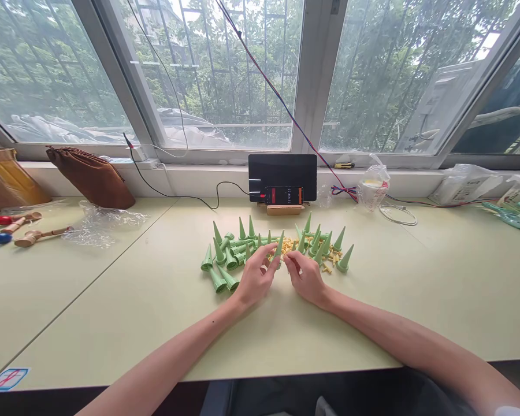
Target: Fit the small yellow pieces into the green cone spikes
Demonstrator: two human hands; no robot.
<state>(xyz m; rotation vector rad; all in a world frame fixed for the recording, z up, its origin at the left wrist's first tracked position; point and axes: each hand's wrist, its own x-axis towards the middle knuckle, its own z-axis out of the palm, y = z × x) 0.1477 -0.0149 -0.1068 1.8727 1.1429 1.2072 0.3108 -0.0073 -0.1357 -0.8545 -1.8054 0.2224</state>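
Note:
My left hand (pixel 259 274) is closed around a green plastic cone spike (pixel 279 245), its point upward. Close beside it, my right hand (pixel 305 276) pinches with thumb and fingertips near the cone's lower part; whatever it grips is too small to make out. Several more green cone spikes (pixel 219 252) stand or lie to the left of my hands, some showing hollow, threaded open ends. Others stand to the right, such as the outermost right cone (pixel 345 259). Among them lies a pile of small yellow plastic pieces (pixel 327 268), partly hidden behind my hands.
At the back, a phone (pixel 285 195) showing a timer leans against a black tablet (pixel 281 167). Wooden toys (pixel 32 237), clear plastic wrap (pixel 99 222) and a brown pouch (pixel 91 176) are at left. A bagged cup (pixel 374 188) and a coiled cable (pixel 397 215) lie back right.

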